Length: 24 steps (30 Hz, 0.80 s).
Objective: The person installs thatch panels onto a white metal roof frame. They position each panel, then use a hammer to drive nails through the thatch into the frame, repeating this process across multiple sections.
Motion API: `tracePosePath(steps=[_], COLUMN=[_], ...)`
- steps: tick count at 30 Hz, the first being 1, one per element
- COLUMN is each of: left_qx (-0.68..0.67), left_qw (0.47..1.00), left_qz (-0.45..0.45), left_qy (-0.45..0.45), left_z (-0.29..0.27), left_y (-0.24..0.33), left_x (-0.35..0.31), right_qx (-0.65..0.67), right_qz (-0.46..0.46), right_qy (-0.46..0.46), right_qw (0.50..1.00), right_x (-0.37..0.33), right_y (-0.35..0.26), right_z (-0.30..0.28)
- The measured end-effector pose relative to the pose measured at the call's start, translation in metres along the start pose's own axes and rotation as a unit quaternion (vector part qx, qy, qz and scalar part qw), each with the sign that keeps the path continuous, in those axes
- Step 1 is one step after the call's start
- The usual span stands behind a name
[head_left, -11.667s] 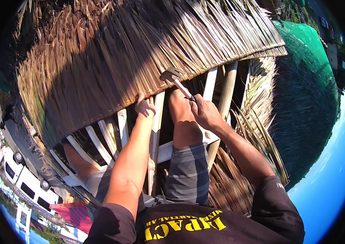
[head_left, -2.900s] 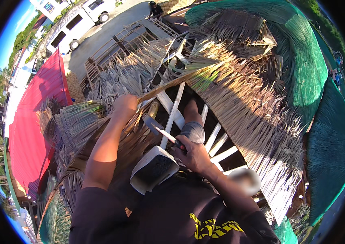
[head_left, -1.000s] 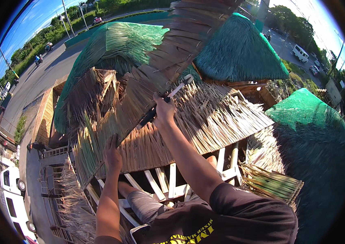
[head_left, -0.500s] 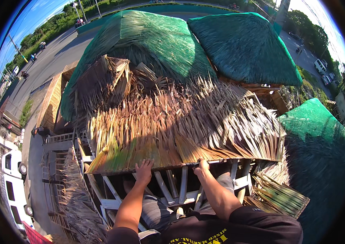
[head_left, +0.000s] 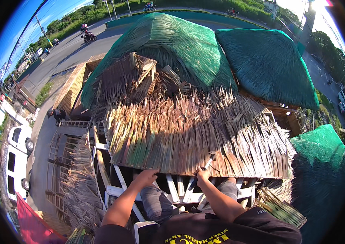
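Observation:
In front of me a panel of dried palm thatch (head_left: 172, 146) lies on the sloping roof, its lower edge running across just above my knees. My left hand (head_left: 146, 177) is at that edge, its fingers curled over the thatch. To the right, my right hand (head_left: 202, 174) is closed around the dark handle of a hammer (head_left: 209, 162), whose metal head points up over the thatch. Pale wooden roof slats (head_left: 172, 189) show below the edge, between and beside my legs.
Green-netted thatch roofs rise ahead (head_left: 188, 53), at far right (head_left: 266, 65) and at near right (head_left: 318, 142). Loose palm thatch (head_left: 282, 207) lies at lower right. On the left, a person (head_left: 58, 115) stands below near a white vehicle (head_left: 14, 160); motorcycles (head_left: 89, 37) travel the road.
The thatch's lower edge now lies straighter and flatter. My left hand has gone from spread on the thatch to curled at its edge. The hammer in my right hand now shows, head up.

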<state>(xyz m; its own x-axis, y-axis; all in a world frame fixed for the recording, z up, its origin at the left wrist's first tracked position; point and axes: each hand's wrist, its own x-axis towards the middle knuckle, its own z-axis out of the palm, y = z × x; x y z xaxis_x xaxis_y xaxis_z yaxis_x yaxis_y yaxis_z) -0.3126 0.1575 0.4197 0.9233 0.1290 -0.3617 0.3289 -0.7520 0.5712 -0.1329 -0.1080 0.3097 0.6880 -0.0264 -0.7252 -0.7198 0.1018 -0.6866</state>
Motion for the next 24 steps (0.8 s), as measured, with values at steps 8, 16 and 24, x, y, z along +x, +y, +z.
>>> tracePosePath(steps=[8,16,24], left_qx=[-0.037,0.211,0.198], left_qw=[0.977,0.975,0.969], left_qz=[-0.128,-0.066,-0.138], left_qy=[-0.164,-0.035,-0.054], left_z=[-0.033,0.066,0.091], left_y=[0.116,0.135,0.145], left_x=[-0.193,-0.271,-0.266], right_qx=[-0.462,-0.532,-0.592], right_qz=[-0.146,-0.205,-0.26], right_qy=[-0.452,-0.6,-0.604], right_qw=[0.749,0.561,0.467], right_x=[-0.172,-0.259,-0.264], right_y=[-0.058,-0.023,-0.017], right_z=[0.061,0.044,0.031])
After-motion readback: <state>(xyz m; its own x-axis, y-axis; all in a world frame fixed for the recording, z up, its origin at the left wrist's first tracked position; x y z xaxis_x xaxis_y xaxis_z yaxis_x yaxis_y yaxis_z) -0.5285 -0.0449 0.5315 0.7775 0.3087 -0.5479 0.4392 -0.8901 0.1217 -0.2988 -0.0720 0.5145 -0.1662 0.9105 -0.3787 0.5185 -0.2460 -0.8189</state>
